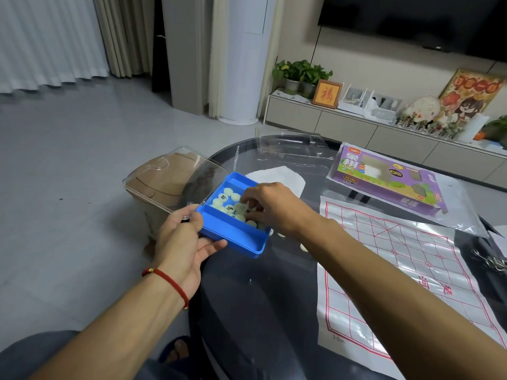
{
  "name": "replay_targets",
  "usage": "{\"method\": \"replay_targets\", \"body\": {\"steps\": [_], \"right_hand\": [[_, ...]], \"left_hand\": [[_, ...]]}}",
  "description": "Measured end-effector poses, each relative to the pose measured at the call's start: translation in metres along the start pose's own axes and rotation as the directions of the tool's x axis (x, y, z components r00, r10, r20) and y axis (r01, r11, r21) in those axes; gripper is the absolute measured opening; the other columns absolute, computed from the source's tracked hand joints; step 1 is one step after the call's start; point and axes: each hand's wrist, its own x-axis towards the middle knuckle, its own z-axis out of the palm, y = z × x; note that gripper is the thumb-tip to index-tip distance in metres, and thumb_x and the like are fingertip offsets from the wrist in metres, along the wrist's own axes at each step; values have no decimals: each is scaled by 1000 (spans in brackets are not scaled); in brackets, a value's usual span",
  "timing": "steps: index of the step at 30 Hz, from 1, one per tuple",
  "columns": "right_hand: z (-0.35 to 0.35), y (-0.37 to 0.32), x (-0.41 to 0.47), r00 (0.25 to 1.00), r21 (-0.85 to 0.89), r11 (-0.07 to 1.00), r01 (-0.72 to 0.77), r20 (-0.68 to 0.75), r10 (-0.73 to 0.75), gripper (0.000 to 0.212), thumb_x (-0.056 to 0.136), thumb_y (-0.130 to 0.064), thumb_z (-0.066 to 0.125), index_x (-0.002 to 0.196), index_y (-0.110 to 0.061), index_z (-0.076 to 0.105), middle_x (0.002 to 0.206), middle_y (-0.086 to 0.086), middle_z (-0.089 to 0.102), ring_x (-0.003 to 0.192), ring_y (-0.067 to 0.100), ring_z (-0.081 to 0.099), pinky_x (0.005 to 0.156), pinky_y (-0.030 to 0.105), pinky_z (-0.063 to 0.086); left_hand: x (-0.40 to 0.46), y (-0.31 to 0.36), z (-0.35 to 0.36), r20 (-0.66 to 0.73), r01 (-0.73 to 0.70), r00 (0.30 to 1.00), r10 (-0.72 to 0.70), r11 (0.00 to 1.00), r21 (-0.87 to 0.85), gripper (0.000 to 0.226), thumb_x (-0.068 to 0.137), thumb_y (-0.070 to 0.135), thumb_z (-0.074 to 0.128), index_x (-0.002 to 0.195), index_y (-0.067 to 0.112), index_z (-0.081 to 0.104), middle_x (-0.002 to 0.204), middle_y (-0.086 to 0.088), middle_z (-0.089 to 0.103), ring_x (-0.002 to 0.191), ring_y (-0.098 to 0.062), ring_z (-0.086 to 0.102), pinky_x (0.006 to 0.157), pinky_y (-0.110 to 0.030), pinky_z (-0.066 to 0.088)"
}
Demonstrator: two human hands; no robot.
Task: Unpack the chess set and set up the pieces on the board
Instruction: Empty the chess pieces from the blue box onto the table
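Note:
A blue plastic box (233, 237) with an open clear hinged lid (175, 179) is tilted over the left edge of the dark round table (260, 311). My left hand (181, 242) grips its near left corner, thumb on the rim. Several pale round chess pieces (229, 200) lie inside. My right hand (271, 207) reaches into the box, its fingers curled among the pieces. A few pieces (281, 235) lie on the table beside the box. The white plastic board sheet (406, 275) with red lines is spread out at the right.
A purple chess-set package (384, 179) in a clear bag lies at the back right. A clear plastic tray (290, 145) and a white bag (277, 176) sit behind the box. A brown bin (162, 187) stands on the floor left of the table. Metal keys (491, 263) lie at the right edge.

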Motion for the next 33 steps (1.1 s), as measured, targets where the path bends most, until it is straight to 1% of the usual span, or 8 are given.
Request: {"method": "replay_targets", "body": {"steps": [3,10,16,20,23,28,31,33], "right_hand": [[-6,0,3,1000,-22,1000,-7,26,8,31,92,-27,72,118,-13,66,111,6,65,98,22,60,86,35,52],[-15,0,4,999,-58,998,-6,42,8,28,93,-30,71,117,-17,68,116,4,65,101,19,57,86,32,52],[-17,-2,8,995,-82,996,-28,97,36,28,91,-29,70,116,-15,70,109,4,69,98,23,61,86,37,52],[-18,-2,7,996,-82,996,-32,84,39,23,90,-30,70,110,-19,73,100,1,71,94,22,61,80,33,52],[-17,-2,6,996,-84,996,-16,86,24,25,91,-31,69,114,-21,73,104,-1,71,95,19,61,80,30,51],[-22,0,7,988,-77,997,19,155,-6,36,89,-25,69,124,-26,68,115,-3,70,95,14,58,85,30,51],[-24,0,8,988,-72,997,14,152,-3,33,87,-23,71,120,-25,70,115,-4,71,98,15,61,88,31,54],[-24,0,7,992,-74,997,14,129,-4,29,87,-24,70,116,-25,72,110,-5,72,96,16,61,85,29,53]], "left_hand": [[-2,-1,0,12,-20,1000,20,1000,14,21,104,16,51,123,16,59,110,-11,71,80,-25,76,56,-32,59],[-2,-1,0,32,-30,999,29,999,32,19,103,14,52,122,16,59,111,-11,72,85,-27,76,58,-34,58],[-3,-1,-1,33,-15,999,14,999,39,19,104,14,52,121,16,60,110,-12,72,86,-29,76,59,-34,58],[-3,-1,0,21,-5,1000,5,1000,20,20,104,14,52,121,16,60,110,-12,72,85,-27,76,59,-35,59],[-3,-1,0,6,-3,1000,3,1000,13,18,103,14,52,119,17,60,109,-11,72,84,-26,76,59,-35,58],[-3,-1,-1,4,-2,1000,2,1000,19,17,104,16,52,118,18,60,111,-11,72,87,-27,76,60,-35,59],[-3,0,0,5,4,1000,-4,1000,9,15,104,16,51,116,19,60,109,-10,71,84,-25,76,60,-35,59],[-3,1,1,10,-1,1000,1,1000,14,17,104,17,51,118,18,60,110,-10,72,85,-25,76,61,-35,60]]}}
